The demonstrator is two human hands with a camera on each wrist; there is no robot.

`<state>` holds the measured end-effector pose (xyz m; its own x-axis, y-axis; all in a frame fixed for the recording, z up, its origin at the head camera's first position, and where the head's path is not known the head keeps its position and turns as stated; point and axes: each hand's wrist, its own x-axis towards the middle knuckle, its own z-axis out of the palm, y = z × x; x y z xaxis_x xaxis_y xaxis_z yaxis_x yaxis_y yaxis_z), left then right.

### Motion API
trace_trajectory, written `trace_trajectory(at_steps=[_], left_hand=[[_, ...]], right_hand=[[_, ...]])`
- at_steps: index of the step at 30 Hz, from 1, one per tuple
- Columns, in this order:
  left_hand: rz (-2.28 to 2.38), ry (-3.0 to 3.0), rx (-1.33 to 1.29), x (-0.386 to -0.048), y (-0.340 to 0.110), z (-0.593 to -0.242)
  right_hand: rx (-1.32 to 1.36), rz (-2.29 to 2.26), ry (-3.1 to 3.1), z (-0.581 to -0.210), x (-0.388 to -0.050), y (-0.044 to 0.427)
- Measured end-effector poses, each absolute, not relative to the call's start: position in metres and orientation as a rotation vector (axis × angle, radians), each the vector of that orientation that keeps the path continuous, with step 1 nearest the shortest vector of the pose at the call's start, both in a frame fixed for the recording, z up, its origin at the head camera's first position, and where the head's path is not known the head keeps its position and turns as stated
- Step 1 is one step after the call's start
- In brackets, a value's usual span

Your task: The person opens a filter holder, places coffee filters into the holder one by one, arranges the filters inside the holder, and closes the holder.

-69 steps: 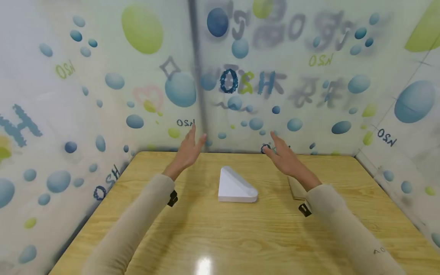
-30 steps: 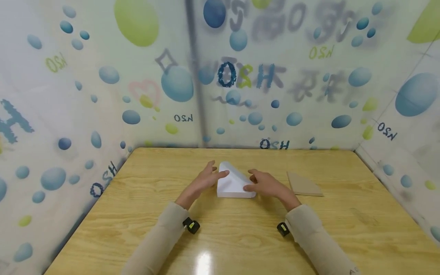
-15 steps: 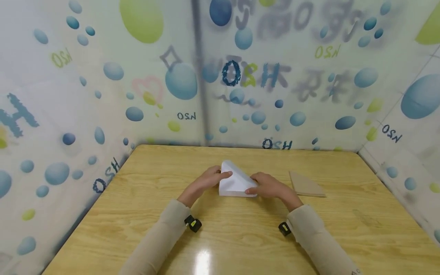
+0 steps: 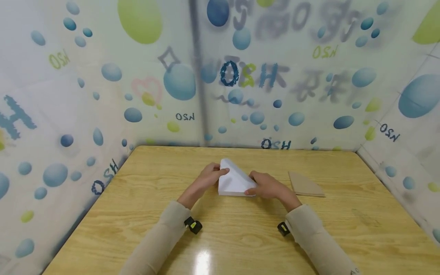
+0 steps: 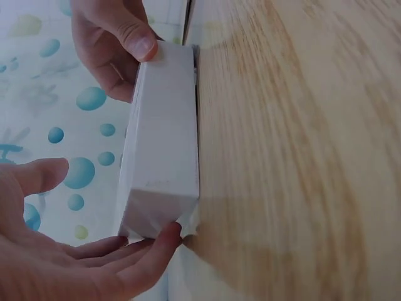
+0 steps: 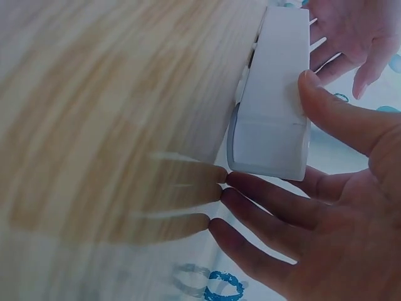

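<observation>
A white wedge-shaped box (image 4: 232, 182) lies flat near the middle of the table, between both hands. My left hand (image 4: 209, 176) is at its left side. In the left wrist view, fingertips (image 5: 168, 233) touch the box's lower corner, while the left thumb (image 5: 44, 175) stands apart from it. My right hand (image 4: 268, 185) holds the rounded right corner. In the right wrist view, the right thumb (image 6: 322, 100) presses the box's edge, and fingers reach around the end near the tabletop. Whether the box's underside touches the table is hard to tell.
Right of my right hand, a brown fan-shaped flat piece (image 4: 306, 185) lies on the wooden table (image 4: 223, 236). Patterned walls (image 4: 240, 95) with bubbles and lettering stand behind the table and at both sides. A black wrist device (image 4: 193, 225) hangs at each sleeve.
Both hands came down from above the table to the white box's two sides. The right fingers closed onto its corner. Over the last half second the box rose very slightly, if at all.
</observation>
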<state>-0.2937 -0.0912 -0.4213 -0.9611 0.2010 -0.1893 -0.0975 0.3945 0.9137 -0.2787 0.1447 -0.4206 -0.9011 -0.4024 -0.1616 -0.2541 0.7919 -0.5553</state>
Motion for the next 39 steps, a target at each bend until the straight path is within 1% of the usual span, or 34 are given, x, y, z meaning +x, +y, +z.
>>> trace_trajectory(at_steps=[3, 9, 21, 31, 39], left_hand=[[1.648, 2.355, 0.016, -0.2927, -0.0913, -0.4226], [1.699, 2.356, -0.008, -0.2915, -0.091, -0.4224], [1.806, 2.403, 0.154, -0.2902, -0.0938, -0.4219], [1.72, 2.515, 0.203, -0.2896, -0.0948, -0.4216], [1.611, 2.563, 0.264, -0.2912, -0.0969, -0.4167]], right_hand=[[-0.517, -0.783, 2.706, -0.4213, -0.2788, 0.1444], [-0.481, -0.789, 2.709, -0.4195, -0.2775, 0.1435], [-0.422, -0.795, 2.758, -0.4169, -0.2751, 0.1402], [-0.412, -0.869, 2.763, -0.4209, -0.2762, 0.1415], [-0.394, -0.904, 2.744, -0.4159, -0.2749, 0.1405]])
